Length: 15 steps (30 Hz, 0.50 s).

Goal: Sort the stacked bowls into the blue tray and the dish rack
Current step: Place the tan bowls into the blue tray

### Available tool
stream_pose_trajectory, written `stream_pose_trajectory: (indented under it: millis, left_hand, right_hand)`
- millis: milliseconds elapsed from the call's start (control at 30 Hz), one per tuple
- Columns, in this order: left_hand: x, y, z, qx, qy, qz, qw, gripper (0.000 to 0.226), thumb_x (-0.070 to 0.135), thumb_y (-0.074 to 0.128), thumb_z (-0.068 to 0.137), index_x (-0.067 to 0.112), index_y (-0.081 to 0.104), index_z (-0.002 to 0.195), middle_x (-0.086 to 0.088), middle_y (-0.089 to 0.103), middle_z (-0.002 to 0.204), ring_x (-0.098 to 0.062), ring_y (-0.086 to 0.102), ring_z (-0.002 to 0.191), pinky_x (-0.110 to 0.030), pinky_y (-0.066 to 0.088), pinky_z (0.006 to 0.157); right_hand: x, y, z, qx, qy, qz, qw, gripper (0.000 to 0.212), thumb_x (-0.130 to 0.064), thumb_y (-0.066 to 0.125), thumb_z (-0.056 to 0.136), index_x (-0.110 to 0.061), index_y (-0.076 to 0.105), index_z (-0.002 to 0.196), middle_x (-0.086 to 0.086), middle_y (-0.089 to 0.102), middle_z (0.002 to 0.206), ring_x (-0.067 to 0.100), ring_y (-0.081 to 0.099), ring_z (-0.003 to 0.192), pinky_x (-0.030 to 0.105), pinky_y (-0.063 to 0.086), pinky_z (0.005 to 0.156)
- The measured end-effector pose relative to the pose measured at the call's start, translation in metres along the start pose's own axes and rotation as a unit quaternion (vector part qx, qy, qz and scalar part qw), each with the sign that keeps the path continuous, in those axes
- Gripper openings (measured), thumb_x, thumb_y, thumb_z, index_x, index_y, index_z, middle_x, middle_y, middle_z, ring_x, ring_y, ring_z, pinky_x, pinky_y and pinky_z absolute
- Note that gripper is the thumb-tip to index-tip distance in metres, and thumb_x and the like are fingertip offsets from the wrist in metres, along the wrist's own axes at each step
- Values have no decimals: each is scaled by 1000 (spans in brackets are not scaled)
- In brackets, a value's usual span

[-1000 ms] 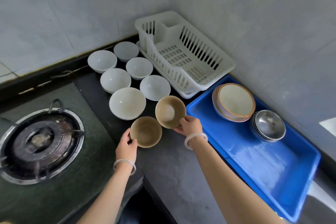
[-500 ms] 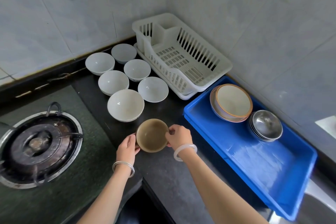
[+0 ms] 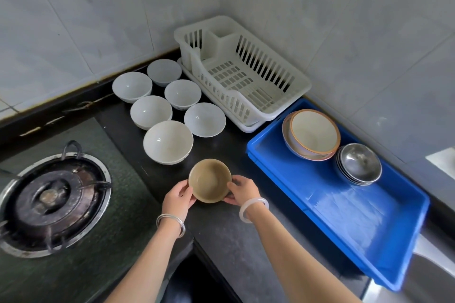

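Observation:
Two tan bowls (image 3: 209,179) sit nested as one stack on the dark counter. My left hand (image 3: 177,198) grips the stack's left side and my right hand (image 3: 242,190) grips its right side. Several white bowls (image 3: 168,141) stand spread out behind it. The blue tray (image 3: 364,224) on the right holds a stack of cream bowls with orange rims (image 3: 312,134) and a stack of steel bowls (image 3: 359,163) at its far end. Nothing lies in the white dish rack (image 3: 242,81) in the corner.
A gas burner (image 3: 53,200) sits at the left on the dark green hob. Tiled walls close off the back and the right. The counter's front edge drops away below my forearms.
One second ago each hand held a separate tan bowl. My right hand set its bowl into the left one, and both hands now hold the nested stack.

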<state>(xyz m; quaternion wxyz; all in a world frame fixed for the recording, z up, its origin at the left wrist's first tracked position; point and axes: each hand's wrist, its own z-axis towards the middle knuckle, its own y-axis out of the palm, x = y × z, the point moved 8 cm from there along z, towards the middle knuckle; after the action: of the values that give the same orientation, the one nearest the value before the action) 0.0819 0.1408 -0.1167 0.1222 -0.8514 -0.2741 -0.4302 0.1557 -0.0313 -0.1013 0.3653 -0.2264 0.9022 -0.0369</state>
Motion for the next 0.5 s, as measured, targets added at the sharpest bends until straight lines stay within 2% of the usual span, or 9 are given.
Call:
stream_pose_trajectory:
  millis: [133,233,333,500]
  left_hand:
    - [24,23,-7,-26,30,-6,999,25,5,54,88,8,62,111,-7,64,102,-18,63,94,-27,51,81]
    - [46,51,-14,-61,60,-1,996,18,5,54,88,13,63,102,0,65,94,-9,63,86,-20,54,69]
    - [62,87,-24,-107,83,9,991,16,5,55,87,19,64,89,1,66,87,-8,64,82,-13,54,61]
    - [63,167,-48,-200,86,58,974,15,4,56,87,18,64,88,-4,69,87,-11,67,84,-14,54,63]
  right_hand:
    - [-5,-27,-11,60,-52,46,996,30,-17,55,92,-21,55,122,-6,62,95,10,68,73,16,54,53]
    - [-11,-58,-27,99,-84,94,987,21,-19,54,92,-24,57,112,-7,66,87,13,71,71,20,58,58]
    - [-13,-94,-44,138,-116,112,977,18,-22,52,93,-24,56,111,-2,70,87,14,72,67,22,59,63]
    - [8,-167,-66,244,-145,170,944,15,-18,51,92,-26,61,99,7,68,95,12,70,68,15,55,55]
